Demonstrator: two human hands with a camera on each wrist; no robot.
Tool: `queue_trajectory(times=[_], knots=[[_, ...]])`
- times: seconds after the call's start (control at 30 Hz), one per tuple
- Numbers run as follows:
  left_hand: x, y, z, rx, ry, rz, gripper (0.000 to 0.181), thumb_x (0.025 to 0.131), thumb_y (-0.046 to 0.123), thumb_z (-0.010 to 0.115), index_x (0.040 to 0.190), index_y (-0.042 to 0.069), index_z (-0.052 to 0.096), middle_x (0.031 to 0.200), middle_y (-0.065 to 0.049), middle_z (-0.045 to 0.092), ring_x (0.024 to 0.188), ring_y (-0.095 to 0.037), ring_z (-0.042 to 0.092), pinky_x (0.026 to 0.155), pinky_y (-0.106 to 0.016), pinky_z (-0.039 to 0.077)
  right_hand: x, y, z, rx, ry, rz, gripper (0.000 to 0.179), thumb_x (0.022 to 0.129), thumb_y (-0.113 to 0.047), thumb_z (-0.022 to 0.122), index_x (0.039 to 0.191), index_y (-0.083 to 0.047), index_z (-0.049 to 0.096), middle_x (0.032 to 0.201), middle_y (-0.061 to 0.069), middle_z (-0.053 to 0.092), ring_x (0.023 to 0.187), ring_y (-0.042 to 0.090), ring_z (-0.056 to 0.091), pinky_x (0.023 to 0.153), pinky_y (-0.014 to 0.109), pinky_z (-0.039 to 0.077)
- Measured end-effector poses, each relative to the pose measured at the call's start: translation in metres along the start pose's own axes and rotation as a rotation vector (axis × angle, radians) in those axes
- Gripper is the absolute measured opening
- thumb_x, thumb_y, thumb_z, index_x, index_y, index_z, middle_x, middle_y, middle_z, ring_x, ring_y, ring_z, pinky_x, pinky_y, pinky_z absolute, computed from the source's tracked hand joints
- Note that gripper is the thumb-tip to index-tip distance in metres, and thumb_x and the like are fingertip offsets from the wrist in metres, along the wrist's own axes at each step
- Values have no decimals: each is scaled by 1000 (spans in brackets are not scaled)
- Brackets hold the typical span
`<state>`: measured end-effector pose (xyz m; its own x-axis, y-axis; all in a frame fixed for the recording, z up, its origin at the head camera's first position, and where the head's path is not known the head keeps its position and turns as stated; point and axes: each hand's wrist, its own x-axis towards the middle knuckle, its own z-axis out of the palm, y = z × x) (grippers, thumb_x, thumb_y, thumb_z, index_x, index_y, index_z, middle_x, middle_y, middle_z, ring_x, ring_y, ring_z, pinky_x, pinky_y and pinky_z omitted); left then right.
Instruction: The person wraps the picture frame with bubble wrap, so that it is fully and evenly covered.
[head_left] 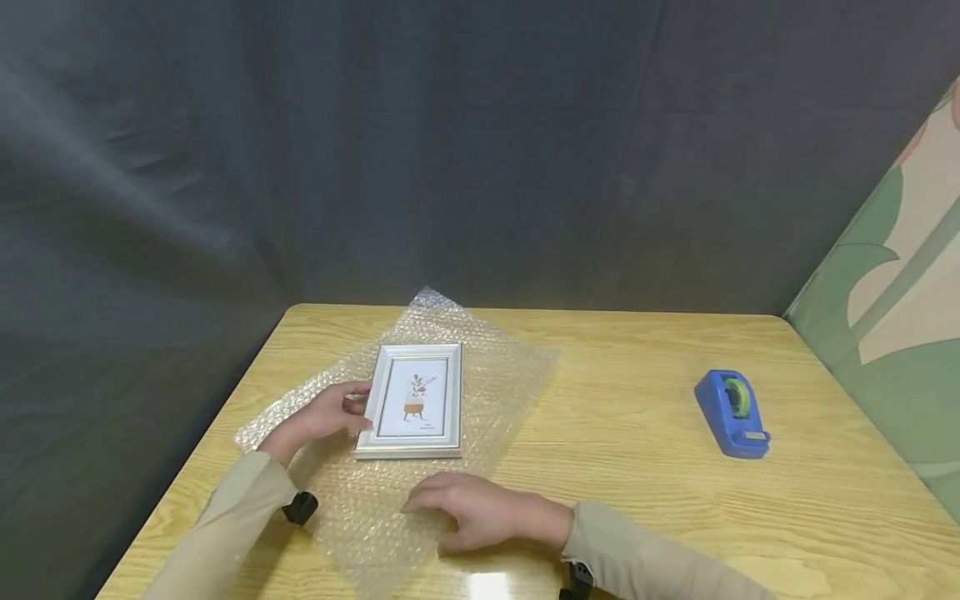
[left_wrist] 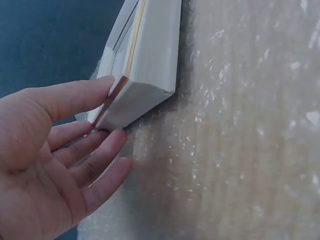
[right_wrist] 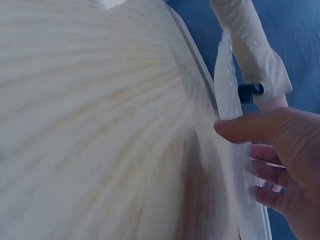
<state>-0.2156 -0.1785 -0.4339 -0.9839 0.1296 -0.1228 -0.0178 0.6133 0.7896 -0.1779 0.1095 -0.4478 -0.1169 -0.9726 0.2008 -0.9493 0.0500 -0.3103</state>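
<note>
A silver-white picture frame (head_left: 455, 400) lies face up on a sheet of bubble wrap (head_left: 495, 350), showing a drawing of a potted plant. My left hand (head_left: 333, 412) pinches its left side. In the left wrist view, the thumb (left_wrist: 95, 92) sits on the front edge of the frame (left_wrist: 150, 65) by a corner, with the fingertips at its side. Lower down, my right hand (head_left: 476, 508) hovers close over the near part of the wrap, fingers relaxed and thumb apart. The right wrist view has the wrap's edge (right_wrist: 227, 85) beside that thumb (right_wrist: 240, 127).
A blue tape dispenser (head_left: 731, 417) with a green roll stands on the right of the wooden table (head_left: 615, 400). A dark curtain (head_left: 480, 150) hangs behind the table, and a leaf-patterned panel (head_left: 892, 275) borders its right side.
</note>
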Motion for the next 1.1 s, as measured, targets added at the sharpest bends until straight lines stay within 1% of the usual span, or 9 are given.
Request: queue_trajectory(times=[0.1, 0.17, 0.3, 0.4, 0.57, 0.8, 0.9, 0.93, 1.1], knots=[[1, -2, 1, -26, 1, -14, 68, 74, 3, 72, 132, -9, 37, 130, -30, 42, 99, -35, 57, 74, -33, 53, 7, -6, 2, -39, 38, -61, 41, 74, -18, 69, 114, -13, 60, 112, -4, 58, 107, 4, 51, 97, 12, 32], [0, -2, 2, -27, 3, -23, 69, 75, 4, 72, 133, -8, 37, 131, -30, 41, 98, -34, 58, 73, -32, 53, 12, -10, 2, -43, 91, -99, 29, 77, -18, 67, 106, -14, 63, 104, -5, 60, 100, 2, 53, 93, 8, 33], [-1, -2, 3, -15, 36, -33, 68, 73, 3, 73, 131, -8, 39, 130, -28, 43, 96, -32, 58, 71, -31, 53, 19, -12, -1, 32, 251, -134, 9, 82, -15, 64, 90, -13, 66, 89, -7, 62, 84, -3, 55, 83, 3, 38], [-1, -4, 1, 4, 41, -21, 69, 72, 3, 73, 130, -9, 39, 130, -28, 43, 95, -32, 59, 71, -31, 54, 27, -10, -4, 108, 360, -134, 4, 84, -12, 63, 85, -11, 66, 82, -6, 63, 78, -4, 55, 76, 2, 41], [2, -9, 2, 29, 39, -19, 73, 70, 8, 76, 131, -7, 40, 130, -25, 44, 93, -27, 60, 70, -30, 54, 32, -5, -12, 232, 466, -71, 4, 84, -11, 63, 84, -8, 66, 81, -3, 64, 74, -1, 55, 70, 7, 46], [4, -13, 4, -20, 60, -24, 73, 68, 7, 77, 131, -3, 41, 130, -21, 46, 87, -21, 60, 67, -29, 54, 37, 14, -22, 375, 575, 33, 5, 82, -6, 65, 87, -5, 66, 79, 1, 65, 72, 5, 57, 61, 18, 51], [4, -12, 7, -36, 79, -25, 71, 68, 3, 76, 130, -3, 43, 128, -20, 49, 84, -19, 60, 65, -27, 54, 40, 20, -26, 395, 608, 82, 6, 80, -2, 66, 86, -5, 66, 77, 4, 65, 71, 8, 58, 58, 21, 51], [4, -12, 8, -67, 78, -33, 70, 69, 1, 75, 130, -3, 42, 125, -21, 50, 83, -19, 59, 64, -27, 53, 41, 21, -27, 402, 617, 94, 7, 79, 0, 66, 85, -4, 66, 76, 5, 65, 70, 10, 58, 57, 22, 51], [2, -14, 13, -172, 102, -69, 64, 71, -10, 67, 130, -1, 44, 119, -18, 53, 78, -18, 56, 61, -25, 51, 48, 19, -41, 394, 656, 97, 11, 74, 10, 66, 82, 2, 64, 72, 11, 63, 65, 15, 57, 54, 25, 51]])
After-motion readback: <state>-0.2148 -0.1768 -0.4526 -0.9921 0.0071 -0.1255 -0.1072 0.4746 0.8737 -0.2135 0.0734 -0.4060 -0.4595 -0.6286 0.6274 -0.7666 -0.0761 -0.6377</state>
